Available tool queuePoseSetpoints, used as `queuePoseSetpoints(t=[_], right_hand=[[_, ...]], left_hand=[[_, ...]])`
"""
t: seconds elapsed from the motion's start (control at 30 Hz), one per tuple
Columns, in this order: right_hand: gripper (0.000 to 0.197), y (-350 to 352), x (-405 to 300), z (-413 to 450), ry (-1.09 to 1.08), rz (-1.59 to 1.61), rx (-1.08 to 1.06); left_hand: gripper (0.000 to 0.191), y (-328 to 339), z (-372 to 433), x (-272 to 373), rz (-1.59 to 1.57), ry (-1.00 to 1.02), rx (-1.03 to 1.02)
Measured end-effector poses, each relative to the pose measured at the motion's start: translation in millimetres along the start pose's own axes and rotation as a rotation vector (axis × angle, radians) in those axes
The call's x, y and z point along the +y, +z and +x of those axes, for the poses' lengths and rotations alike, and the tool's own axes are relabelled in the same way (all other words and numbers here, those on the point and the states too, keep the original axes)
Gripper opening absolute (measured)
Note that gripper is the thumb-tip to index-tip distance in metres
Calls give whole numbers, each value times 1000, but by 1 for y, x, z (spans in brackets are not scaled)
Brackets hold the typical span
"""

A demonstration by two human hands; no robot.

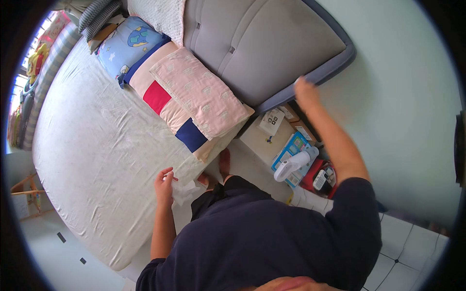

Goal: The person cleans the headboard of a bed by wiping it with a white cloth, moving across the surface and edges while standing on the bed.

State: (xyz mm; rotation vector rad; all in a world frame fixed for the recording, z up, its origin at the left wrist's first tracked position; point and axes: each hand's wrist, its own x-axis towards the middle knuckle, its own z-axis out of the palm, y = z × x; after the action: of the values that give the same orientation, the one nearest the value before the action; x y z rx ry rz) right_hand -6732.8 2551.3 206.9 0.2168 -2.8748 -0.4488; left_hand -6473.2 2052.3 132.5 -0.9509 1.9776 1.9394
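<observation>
My left hand (165,183) is over the near edge of the bed, its fingers partly curled, and thin white tissue-like sheets (185,192) hang from it. My right hand (306,94) is raised at the blue-grey padded rim of the grey headboard (284,47). Something small and white shows at its fingertips, too blurred to name. Below the headboard lie a pink patterned blanket (205,91) and a patchwork bolster or pillow (156,96), with a blue cartoon pillow (133,43) beyond.
A bedside cabinet (255,136) right of the bed bears boxes, booklets and a white handheld vacuum (296,163). Beside it, a red container (320,178) holds a cordless handset. The mattress (102,145) fills the left. A pale wall (400,109) stands at the right.
</observation>
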Motion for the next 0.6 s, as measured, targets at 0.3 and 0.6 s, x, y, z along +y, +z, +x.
queuePoseSetpoints(t=[0.3,0.6], right_hand=[[14,-94,47,80,252,155,171],[15,-63,-52,137,-389,511,157]], left_hand=[[23,-62,9,-33,-116,-33,174],[21,-46,10,1,-199,67,309]])
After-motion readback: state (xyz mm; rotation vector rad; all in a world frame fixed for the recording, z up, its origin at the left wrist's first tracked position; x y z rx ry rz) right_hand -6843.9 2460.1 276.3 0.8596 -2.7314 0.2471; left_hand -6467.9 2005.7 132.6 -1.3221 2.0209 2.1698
